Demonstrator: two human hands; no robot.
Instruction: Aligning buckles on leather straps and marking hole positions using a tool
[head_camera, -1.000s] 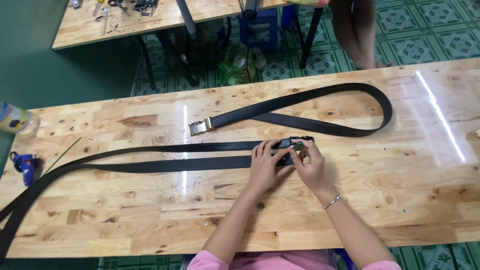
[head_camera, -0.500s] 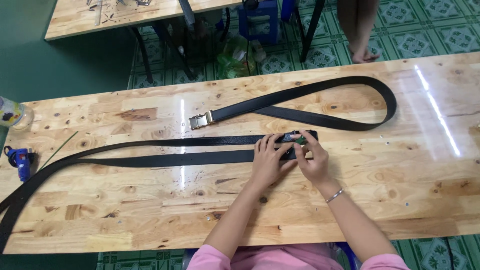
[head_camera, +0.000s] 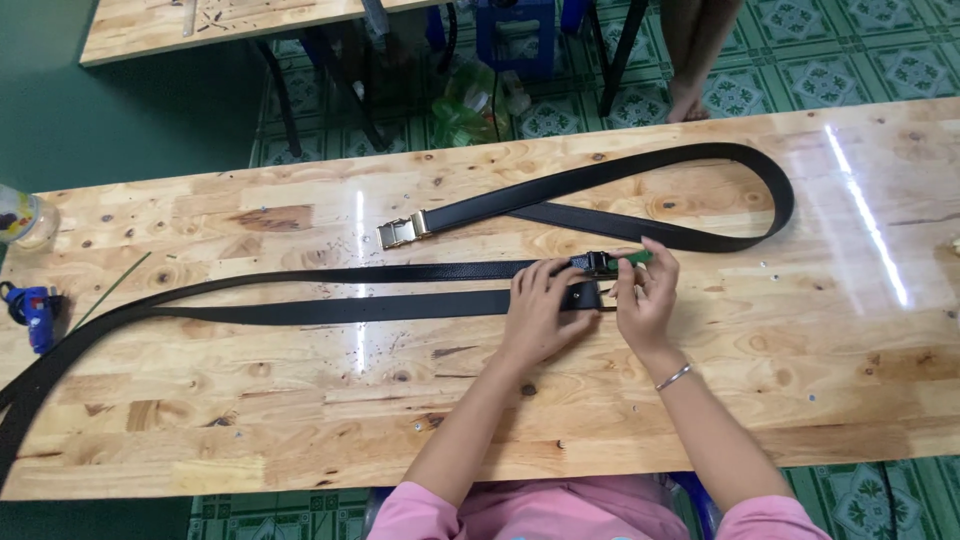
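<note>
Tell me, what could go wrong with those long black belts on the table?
The long black belt trails off the table's left edge; its hanging weight might drag the strap while both hands press its end. The left hand and right hand crowd close around a small green-handled tool, so fingers might get nipped. The looped belt's metal buckle lies loose nearby and could get knocked.

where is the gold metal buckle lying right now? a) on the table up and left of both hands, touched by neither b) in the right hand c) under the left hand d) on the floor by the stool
a: the gold buckle lies on the wooden table at the end of a black belt, apart from the left hand and the right hand.
</note>
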